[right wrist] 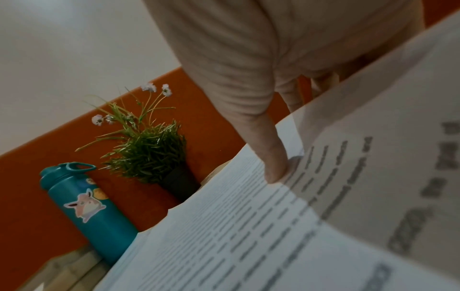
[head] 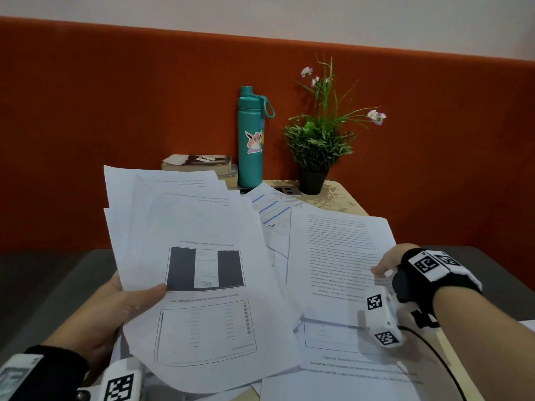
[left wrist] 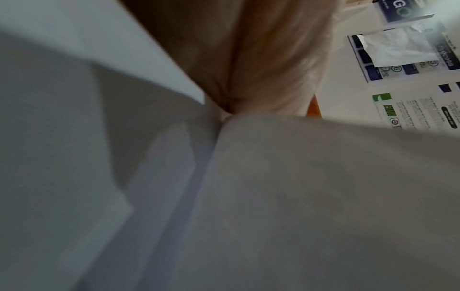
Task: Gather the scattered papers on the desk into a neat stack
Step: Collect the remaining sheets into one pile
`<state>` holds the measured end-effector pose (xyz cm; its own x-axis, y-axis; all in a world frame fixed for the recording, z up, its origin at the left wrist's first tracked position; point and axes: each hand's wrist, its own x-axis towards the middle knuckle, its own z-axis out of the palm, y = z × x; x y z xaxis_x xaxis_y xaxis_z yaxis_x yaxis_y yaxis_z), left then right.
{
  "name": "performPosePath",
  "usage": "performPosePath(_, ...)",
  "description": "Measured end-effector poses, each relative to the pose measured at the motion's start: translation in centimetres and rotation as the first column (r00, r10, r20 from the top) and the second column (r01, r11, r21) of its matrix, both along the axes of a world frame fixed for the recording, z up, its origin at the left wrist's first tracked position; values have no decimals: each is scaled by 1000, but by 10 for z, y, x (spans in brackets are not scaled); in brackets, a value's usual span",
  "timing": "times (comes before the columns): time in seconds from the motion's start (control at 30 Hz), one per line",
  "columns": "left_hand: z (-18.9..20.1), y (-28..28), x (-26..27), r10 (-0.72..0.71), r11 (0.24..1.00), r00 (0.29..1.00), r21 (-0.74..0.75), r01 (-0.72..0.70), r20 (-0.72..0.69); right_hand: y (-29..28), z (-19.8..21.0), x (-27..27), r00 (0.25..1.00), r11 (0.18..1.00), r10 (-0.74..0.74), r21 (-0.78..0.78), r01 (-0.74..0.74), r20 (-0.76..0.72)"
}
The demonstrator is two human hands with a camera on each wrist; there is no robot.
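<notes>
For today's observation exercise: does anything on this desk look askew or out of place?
Yes. The sheaf in the left hand is fanned, its sheets skewed with corners misaligned. More papers lie at differing angles under the right hand. The bottle and plant stand upright.

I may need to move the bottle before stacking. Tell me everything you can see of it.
The bottle is teal, with a smooth, metal-looking body, a screw cap and a loop handle hanging to its right. A cartoon sticker of a pink creature sits on its side, and the right wrist view shows a second, orange sticker partly hidden. It stands upright and capped at the back of the desk, against the orange wall panel, between the books and the plant. Neither hand touches it.
</notes>
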<state>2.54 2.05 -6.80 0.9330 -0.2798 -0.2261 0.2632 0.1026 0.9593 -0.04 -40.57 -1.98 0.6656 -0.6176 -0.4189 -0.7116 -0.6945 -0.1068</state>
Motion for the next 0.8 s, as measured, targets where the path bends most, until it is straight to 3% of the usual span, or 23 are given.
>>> performPosePath(0.27, 2, -3, -2, 1, 1000, 1000, -13, -1, 9, 4, 7, -5, 999, 999, -33, 34, 32, 36)
performPosePath(0.37, 6, -6, -6, -5, 1000, 1000, -7, 5, 24, 14, 7, -4, 976, 989, -148, 9, 149, 159)
performPosePath(0.47, 5, -5, -5, 3, 1000, 999, 15, -4, 48, 18, 7, -2, 961, 977, -208, -10, 213, 183)
performPosePath(0.6, 1, -2, 0, 47, 998, 998, 32, -48, 51, 24, 4, -9, 968, 987, -145, -44, 158, 205)
performPosePath(0.7, 2, -1, 0, 27, 996, 997, 77, -33, 74, 28, 11, -14, 903, 978, -205, 43, 204, 377)
performPosePath(0.8, 3, -1, -1, -11, 990, 994, 138, -3, 106, 39, 39, -19, 775, 988, -150, 58, 146, 613)
